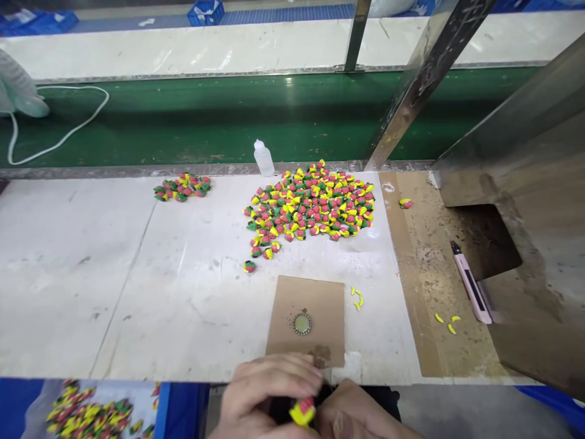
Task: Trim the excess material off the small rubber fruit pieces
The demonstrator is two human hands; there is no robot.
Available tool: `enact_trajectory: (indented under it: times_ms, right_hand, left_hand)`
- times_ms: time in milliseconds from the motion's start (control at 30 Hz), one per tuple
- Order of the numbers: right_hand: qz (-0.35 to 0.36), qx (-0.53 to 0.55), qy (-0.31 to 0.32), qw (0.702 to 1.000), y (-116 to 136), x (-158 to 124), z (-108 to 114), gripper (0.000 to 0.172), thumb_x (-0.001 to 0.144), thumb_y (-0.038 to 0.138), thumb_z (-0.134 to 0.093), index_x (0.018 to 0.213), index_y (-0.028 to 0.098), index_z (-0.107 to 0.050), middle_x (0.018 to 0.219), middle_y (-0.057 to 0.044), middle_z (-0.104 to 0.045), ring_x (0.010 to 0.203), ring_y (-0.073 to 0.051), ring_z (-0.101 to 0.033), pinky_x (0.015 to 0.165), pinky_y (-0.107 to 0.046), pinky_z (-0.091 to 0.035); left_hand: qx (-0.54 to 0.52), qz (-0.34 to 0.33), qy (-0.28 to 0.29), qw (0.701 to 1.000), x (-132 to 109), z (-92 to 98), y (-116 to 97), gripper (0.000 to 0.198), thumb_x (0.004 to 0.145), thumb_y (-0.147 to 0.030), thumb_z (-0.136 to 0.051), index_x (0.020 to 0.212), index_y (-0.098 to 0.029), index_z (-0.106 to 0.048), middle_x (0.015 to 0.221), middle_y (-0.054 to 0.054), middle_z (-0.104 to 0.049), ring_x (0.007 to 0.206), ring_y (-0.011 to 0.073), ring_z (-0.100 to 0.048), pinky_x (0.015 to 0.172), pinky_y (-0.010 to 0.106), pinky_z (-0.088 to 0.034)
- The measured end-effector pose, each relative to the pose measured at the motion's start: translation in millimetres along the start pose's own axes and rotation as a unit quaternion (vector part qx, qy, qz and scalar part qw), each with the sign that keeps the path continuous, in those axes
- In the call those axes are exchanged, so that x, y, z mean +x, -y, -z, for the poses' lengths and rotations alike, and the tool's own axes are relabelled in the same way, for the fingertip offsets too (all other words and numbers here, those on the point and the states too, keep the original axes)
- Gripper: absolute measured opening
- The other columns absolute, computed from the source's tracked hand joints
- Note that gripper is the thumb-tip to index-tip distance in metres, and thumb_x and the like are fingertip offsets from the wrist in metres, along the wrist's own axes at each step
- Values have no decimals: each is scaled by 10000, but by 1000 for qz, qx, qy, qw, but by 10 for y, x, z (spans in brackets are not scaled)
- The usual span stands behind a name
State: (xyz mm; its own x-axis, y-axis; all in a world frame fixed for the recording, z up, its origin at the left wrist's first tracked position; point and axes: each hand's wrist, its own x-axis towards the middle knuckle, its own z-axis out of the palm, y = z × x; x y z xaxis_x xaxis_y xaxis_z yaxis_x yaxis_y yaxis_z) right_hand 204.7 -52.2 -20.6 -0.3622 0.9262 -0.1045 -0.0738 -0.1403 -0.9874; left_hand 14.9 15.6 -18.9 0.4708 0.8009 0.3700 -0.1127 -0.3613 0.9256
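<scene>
My left hand (269, 396) and my right hand (351, 414) meet at the table's front edge, fingers closed. Between them shows a small red-and-yellow fruit-shaped piece (304, 411), gripped by both; part of it is hidden behind the fingers. Just beyond my hands lies a square of brown cardboard (283, 341) bearing a bottle cap (302, 324) turned inside up. Small yellow banana-shaped bits (358, 299) lie to its right. Farther back, a large heap of red, yellow and green fruit pieces (315, 204) covers the table, with one single piece (249, 266) apart from it.
A small white squeeze bottle (264, 158) stands behind the heap. A smaller cluster of fruit pieces (183, 186) lies left. On the right are a pink utility knife (471, 283), more yellow bits (451, 328) and a metal panel (539, 152). A blue bin (183, 405) holds similar pieces below left.
</scene>
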Motion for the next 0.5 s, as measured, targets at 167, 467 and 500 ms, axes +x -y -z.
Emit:
enact_trajectory:
  times_ms: [167, 467, 500]
  right_hand:
    - [48, -392, -188, 899, 76, -126, 589, 322, 1120, 343, -501, 933, 207, -726, 783, -34, -739, 680, -158, -708, 651, -251, -535]
    - [99, -609, -166, 769, -203, -69, 1013, 228, 1044, 289, -525, 1022, 299, -752, 885, -4, -811, 614, -191, -782, 445, -252, -529]
    - [91, -603, -146, 779, -281, -90, 1070, 219, 1030, 297, -539, 1040, 316, -756, 896, -1, -816, 637, -191, -791, 477, -240, -565]
  left_hand:
    - [399, -25, -47, 916, 84, 690, 257, 89, 959, -298, -780, 954, -233, -841, 889, 66, -824, 735, 194, -812, 681, 241, -656]
    - [476, -9, -62, 877, 263, 834, 580, 228, 984, -230, -670, 1165, -276, -801, 1204, 84, -843, 1085, 280, -781, 988, 438, -605]
    - [490, 0, -80, 868, 321, 922, 620, 212, 985, -246, -664, 1145, -265, -802, 1175, 92, -842, 1072, 283, -778, 977, 445, -610]
